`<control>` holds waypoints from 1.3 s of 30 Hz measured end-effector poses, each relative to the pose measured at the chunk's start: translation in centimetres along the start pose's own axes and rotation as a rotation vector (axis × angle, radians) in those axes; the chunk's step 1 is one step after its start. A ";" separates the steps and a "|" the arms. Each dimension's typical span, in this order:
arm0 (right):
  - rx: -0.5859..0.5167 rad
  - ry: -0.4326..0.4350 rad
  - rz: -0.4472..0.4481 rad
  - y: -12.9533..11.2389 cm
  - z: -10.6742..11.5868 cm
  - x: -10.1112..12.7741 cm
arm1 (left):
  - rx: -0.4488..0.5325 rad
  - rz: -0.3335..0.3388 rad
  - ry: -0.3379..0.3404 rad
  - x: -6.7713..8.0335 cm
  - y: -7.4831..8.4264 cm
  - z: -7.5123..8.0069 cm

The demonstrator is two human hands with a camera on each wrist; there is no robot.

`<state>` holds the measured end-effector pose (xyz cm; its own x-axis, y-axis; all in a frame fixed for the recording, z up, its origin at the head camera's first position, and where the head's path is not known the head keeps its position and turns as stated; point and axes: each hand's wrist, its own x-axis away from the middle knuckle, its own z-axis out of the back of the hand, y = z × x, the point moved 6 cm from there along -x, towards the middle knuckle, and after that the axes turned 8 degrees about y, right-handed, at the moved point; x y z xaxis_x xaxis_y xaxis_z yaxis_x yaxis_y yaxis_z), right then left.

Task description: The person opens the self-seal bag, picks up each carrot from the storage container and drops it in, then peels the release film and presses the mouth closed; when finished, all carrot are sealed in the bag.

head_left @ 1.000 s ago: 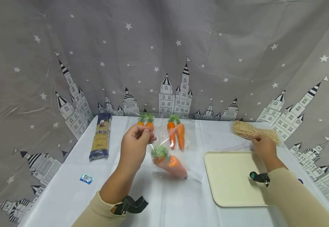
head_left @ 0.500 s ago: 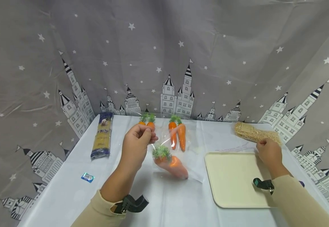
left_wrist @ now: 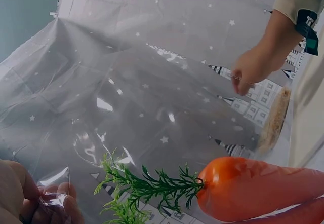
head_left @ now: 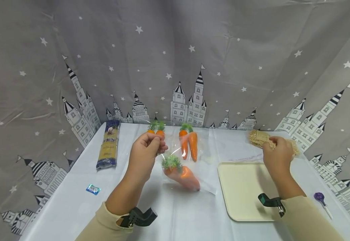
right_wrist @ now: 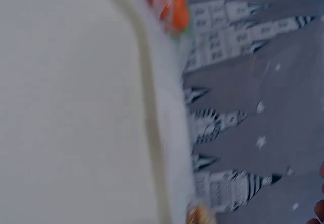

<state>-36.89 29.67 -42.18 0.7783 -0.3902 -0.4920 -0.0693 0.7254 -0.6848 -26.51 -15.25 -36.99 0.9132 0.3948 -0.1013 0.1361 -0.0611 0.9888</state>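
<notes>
- The left hand (head_left: 146,152) pinches the top edge of a clear plastic bag (head_left: 190,157) between thumb and fingertips, lifting that corner off the table (head_left: 72,201); the left wrist view shows the crinkled film caught in the fingers (left_wrist: 30,198), which probably keeps the mouth of the bag up.
- The bag lies in the middle of the table, just left of the tray (head_left: 244,190). A fat carrot (head_left: 182,174) rests inside near its lower end, and a pair of slim carrots (head_left: 188,142) lies further back, seemingly under the same film. Two small carrots (head_left: 156,129) peek out behind the left hand.
- The right hand (head_left: 277,155) hovers at the far right with fingers curled over a packet of grain (head_left: 265,139); whether it actually grips the packet I cannot tell.
- The tray sits flat under the right forearm, with nothing on it.
- A pasta packet (head_left: 108,145) lies lengthwise at the left edge; its blue and yellow label has lettering too small to read.
- A small blue sachet (head_left: 92,189) near the front left carries print that is also illegible.
- A purple item (head_left: 321,198) lies right of the tray.
</notes>
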 end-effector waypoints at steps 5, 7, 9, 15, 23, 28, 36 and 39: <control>-0.131 0.020 0.086 -4.7 0.5 2.1 | 0.006 -0.017 0.002 0.0 0.0 0.0; -0.187 -0.008 0.140 -6.8 0.6 3.6 | 0.008 -0.027 0.004 0.0 0.0 0.0; -0.250 -0.061 0.218 -8.6 0.6 5.4 | 0.006 -0.034 0.006 0.0 0.0 0.1; -0.429 -0.236 0.482 -13.6 1.0 10.1 | 0.002 -0.037 0.011 0.0 0.1 0.0; -0.365 -0.344 0.473 -17.6 0.4 11.4 | 0.020 -0.031 0.006 0.0 0.1 -0.2; -0.344 -0.387 0.435 -17.8 -0.1 10.9 | 0.039 -0.032 0.003 0.1 -0.1 -0.2; -0.356 -0.432 0.374 -17.2 -0.3 9.5 | 0.026 -0.079 -0.016 -0.2 -0.2 -0.3; -0.364 -0.429 0.344 -16.9 -0.3 9.3 | 0.018 -0.087 -0.012 -0.2 -0.2 -0.4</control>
<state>-28.65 13.61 -35.29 0.8485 0.1450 -0.5089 -0.5064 0.5011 -0.7017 -26.86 -14.99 -37.10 0.9021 0.3885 -0.1878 0.2217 -0.0440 0.9741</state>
